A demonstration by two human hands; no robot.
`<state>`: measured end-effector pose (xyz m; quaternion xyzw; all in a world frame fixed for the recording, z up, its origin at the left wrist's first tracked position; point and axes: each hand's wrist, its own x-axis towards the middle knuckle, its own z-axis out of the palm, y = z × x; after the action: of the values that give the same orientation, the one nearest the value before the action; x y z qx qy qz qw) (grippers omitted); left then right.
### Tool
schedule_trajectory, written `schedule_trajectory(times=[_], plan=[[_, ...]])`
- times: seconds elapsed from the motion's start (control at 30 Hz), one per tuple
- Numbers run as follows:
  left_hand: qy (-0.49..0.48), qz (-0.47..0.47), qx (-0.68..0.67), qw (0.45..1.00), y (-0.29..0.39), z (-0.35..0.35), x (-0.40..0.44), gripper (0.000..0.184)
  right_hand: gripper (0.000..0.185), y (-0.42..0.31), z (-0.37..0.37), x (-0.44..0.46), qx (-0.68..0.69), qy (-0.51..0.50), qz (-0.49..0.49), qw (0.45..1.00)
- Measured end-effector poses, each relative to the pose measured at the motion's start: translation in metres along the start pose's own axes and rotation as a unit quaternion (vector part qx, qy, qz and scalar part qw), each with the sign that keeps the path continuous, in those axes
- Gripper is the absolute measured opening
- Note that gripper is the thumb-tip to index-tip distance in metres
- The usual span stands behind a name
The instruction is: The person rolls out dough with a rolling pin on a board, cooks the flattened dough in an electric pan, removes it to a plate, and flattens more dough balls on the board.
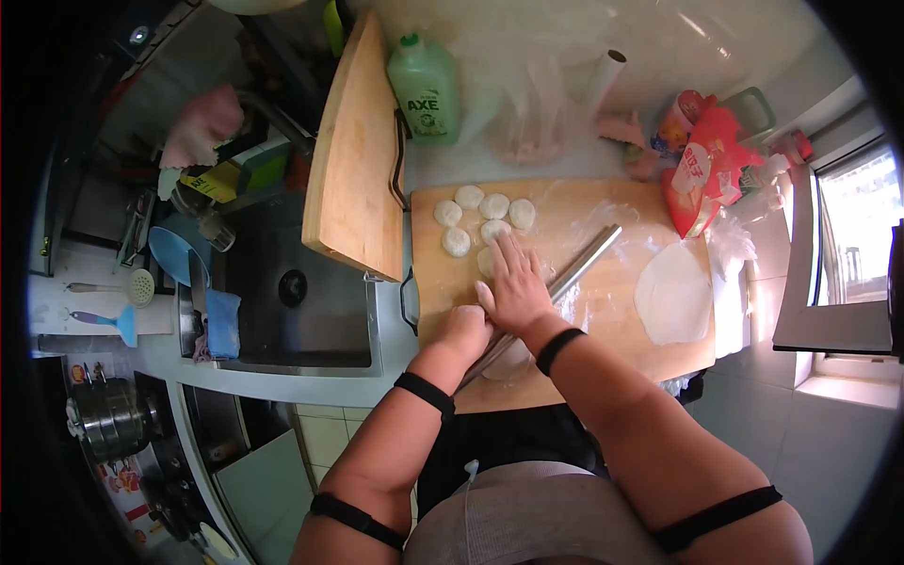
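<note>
A floured wooden board (565,367) holds several small dough rounds (469,197) near its far left part and a flat dough sheet (673,294) at the right. My right hand (518,282) lies with its fingers extended over a dough round at the group's near edge, partly covering it. Beside it, my left hand (466,328) is closed, its fingers curled; what it holds, if anything, is hidden. A metal rolling pin (589,261) lies diagonally across the board, passing under my hands. Near my wrists, another pale dough piece (510,365) is partly hidden by the pin.
Left of the board, a second wooden board (356,160) stands upright beside the sink (282,325). Behind are a green AXE bottle (424,94) and a red bag (702,174). A pot (111,419) sits at the far left.
</note>
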<state>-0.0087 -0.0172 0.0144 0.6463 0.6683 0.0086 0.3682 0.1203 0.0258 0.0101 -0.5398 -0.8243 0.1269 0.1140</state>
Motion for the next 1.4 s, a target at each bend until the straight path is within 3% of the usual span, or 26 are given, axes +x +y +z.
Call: schedule_trajectory(times=[0.07,0.17,0.27,0.3,0.47,0.6,0.73,0.87,0.93,1.0,1.07,1.13,1.2,1.33,1.4], plan=[[0.012,-0.001,-0.005,1.0,-0.008,0.004,-0.007,0.029,0.074,0.011,-0.014,-0.036,0.046,-0.011,-0.008,0.999],[0.125,0.016,-0.137,0.983,-0.022,0.024,-0.026,0.028,0.073,0.041,-0.036,-0.111,-0.011,-0.073,-0.045,0.996],[0.06,-0.039,-0.262,0.962,-0.035,0.055,-0.04,0.032,0.073,0.052,-0.045,-0.146,-0.036,-0.099,-0.045,0.993],[-0.02,-0.026,-0.192,0.981,-0.021,0.031,-0.05,0.035,0.072,0.052,-0.046,-0.148,-0.044,-0.112,-0.026,0.992],[0.049,0.069,-0.078,0.993,-0.003,0.035,-0.034,0.028,0.07,0.019,-0.016,-0.062,0.017,-0.013,-0.015,1.0],[0.005,0.02,-0.04,0.999,0.002,0.02,-0.008,0.029,0.068,-0.001,-0.002,-0.003,0.025,-0.006,0.0,1.0],[0.041,0.016,-0.043,0.998,-0.008,0.025,-0.007,0.027,0.068,-0.005,0.001,0.006,0.002,-0.026,-0.016,1.0],[0.156,0.068,-0.135,0.976,-0.02,0.038,-0.019,0.024,0.072,0.026,-0.008,-0.068,-0.003,0.007,-0.045,0.999],[0.146,0.066,-0.135,0.978,-0.019,0.036,-0.031,0.025,0.075,0.041,-0.033,-0.115,-0.032,-0.095,-0.052,0.994],[0.174,-0.051,-0.22,0.959,-0.019,0.045,-0.041,0.029,0.076,0.062,-0.043,-0.156,-0.017,-0.105,-0.07,0.992],[0.119,-0.074,-0.271,0.952,-0.021,0.046,-0.047,0.033,0.076,0.059,-0.044,-0.159,-0.031,-0.106,-0.062,0.992],[-0.027,0.027,-0.201,0.979,-0.011,0.034,-0.057,0.034,0.076,0.053,-0.042,-0.148,-0.044,-0.109,-0.05,0.992],[-0.016,0.037,-0.142,0.989,-0.002,0.033,-0.049,0.031,0.074,0.035,-0.024,-0.099,-0.05,-0.055,-0.048,0.996],[0.123,0.069,-0.035,0.989,-0.001,0.037,-0.019,0.023,0.069,0.001,-0.009,-0.017,0.019,-0.028,-0.003,0.999],[0.059,0.021,-0.004,0.998,-0.002,0.025,-0.01,0.023,0.07,-0.005,-0.001,0.002,0.019,-0.023,-0.011,0.999]])
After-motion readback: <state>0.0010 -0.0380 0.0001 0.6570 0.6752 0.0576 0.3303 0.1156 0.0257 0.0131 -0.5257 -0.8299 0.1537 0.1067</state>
